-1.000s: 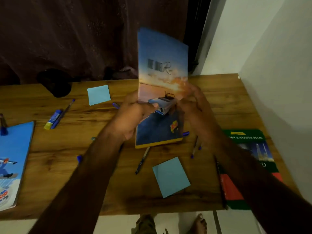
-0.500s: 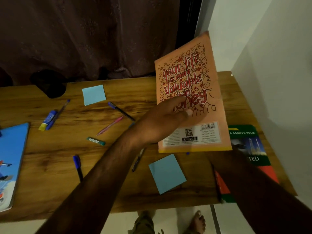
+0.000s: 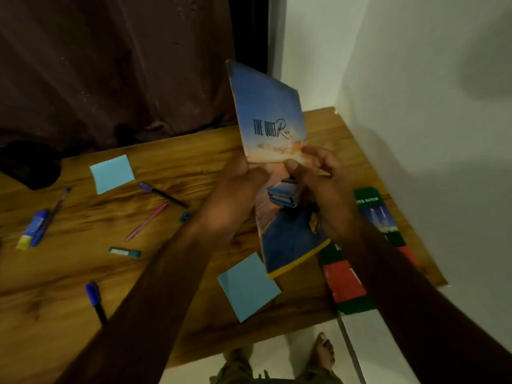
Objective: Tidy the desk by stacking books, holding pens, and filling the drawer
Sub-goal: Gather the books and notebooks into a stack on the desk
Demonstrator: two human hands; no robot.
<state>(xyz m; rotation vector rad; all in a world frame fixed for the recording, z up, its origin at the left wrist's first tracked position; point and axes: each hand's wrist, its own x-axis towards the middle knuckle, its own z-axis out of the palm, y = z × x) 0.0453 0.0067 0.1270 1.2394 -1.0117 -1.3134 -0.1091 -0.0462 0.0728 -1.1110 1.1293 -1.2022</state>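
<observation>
Book-stacking step: both hands, left hand point(image 3: 235, 195) & right hand point(image 3: 318, 178), pinched the thin blue sunset-cover book point(image 3: 273, 120), held upright above the brown wooden worktop point(image 3: 69, 273) near its right edge. Next, I think: lay it flat on the green-and-red book point(image 3: 343, 278) there.

a dark curtain point(image 3: 110, 65) is seen beyond the hands, a white wall point(image 3: 429, 106) to their right, bare feet point(image 3: 322, 353) below.

Pens point(image 3: 163, 194) lie left of the raised notebook point(image 3: 273, 128).
</observation>
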